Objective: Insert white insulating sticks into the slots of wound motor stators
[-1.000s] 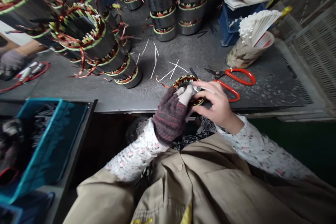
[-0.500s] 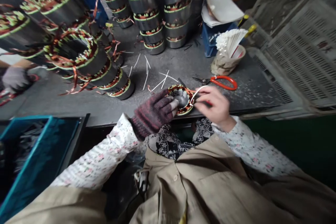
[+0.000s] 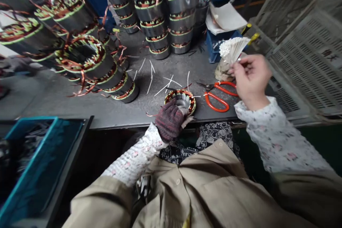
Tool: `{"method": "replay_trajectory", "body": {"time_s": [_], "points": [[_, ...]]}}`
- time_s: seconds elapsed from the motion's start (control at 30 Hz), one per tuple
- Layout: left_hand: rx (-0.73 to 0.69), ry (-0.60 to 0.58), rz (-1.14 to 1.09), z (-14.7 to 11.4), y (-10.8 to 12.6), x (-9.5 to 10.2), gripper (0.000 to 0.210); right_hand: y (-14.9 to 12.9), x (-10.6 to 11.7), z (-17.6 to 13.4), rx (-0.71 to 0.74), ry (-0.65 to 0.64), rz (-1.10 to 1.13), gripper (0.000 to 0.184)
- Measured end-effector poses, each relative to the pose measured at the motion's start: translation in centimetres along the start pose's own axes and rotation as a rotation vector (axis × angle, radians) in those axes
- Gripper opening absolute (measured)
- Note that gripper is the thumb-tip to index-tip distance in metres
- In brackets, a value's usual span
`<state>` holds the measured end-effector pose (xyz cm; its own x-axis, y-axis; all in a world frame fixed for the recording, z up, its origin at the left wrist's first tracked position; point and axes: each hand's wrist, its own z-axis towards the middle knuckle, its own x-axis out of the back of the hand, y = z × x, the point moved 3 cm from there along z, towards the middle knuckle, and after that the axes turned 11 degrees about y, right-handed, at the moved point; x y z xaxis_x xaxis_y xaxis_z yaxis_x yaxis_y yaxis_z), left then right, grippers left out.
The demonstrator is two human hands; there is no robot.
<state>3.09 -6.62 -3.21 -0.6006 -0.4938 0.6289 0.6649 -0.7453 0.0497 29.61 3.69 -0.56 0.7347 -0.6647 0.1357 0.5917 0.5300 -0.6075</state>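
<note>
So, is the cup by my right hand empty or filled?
Not empty: a fanned bundle of white strips sticks out of the cup; your right hand partly hides its rim.

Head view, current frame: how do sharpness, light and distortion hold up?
Head view, middle: copper-wound ring and scissors fairly crisp; head view, lower left: teal bin soft, its contents murky; head view, below the bench edge: deep shadow; head view, left: stacks lean outward, probably wide-angle stretch.

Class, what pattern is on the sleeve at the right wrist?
The sleeve is white with small pink flowers and darker specks, best seen in the head view.
</note>
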Motion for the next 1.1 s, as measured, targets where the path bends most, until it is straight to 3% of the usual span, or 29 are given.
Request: {"method": "replay_trajectory", "body": {"time_s": [0.07,0.13,0.23,0.37,0.5,0.67,0.8,0.93,1.1], "points": [[0.021,0.016,-0.001,-0.1,0.3,0.0,0.02,-3.4,1.6,-2.8,0.138,-0.038,-0.033,0.002],[0.03,0.032,0.0,0.0,0.5,0.1,0.021,-6.4,2.8,-5.8,0.344,-0.181,0.013,0.01],[0.081,0.029,0.033,0.1,0.9,0.3,0.018,-8.5,4.4,-9.6,0.457,-0.384,0.229,0.019],[0.184,0.052,0.022,0.3,1.5,0.5,0.024,-7.8,5.9,-12.1,0.393,-0.491,0.369,0.015],[0.21,0.035,0.058,0.3,1.6,0.5,0.062,-6.8,6.4,-12.4,0.361,-0.512,0.357,0.018],[0.32,0.054,-0.019,0.2,1.3,0.0,0.072,-7.1,3.5,-11.3,0.186,-0.531,0.385,0.018],[0.456,0.043,-0.165,-0.2,1.1,-0.2,0.074,-7.2,1.9,-10.9,-0.039,-0.415,0.506,0.015],[0.355,0.005,0.017,-0.1,1.3,0.0,0.083,-7.0,3.5,-11.1,-0.044,-0.385,0.462,0.015],[0.339,-0.024,0.005,0.1,1.1,-0.2,0.078,-7.0,5.7,-11.3,-0.023,-0.471,0.38,0.019]]}}
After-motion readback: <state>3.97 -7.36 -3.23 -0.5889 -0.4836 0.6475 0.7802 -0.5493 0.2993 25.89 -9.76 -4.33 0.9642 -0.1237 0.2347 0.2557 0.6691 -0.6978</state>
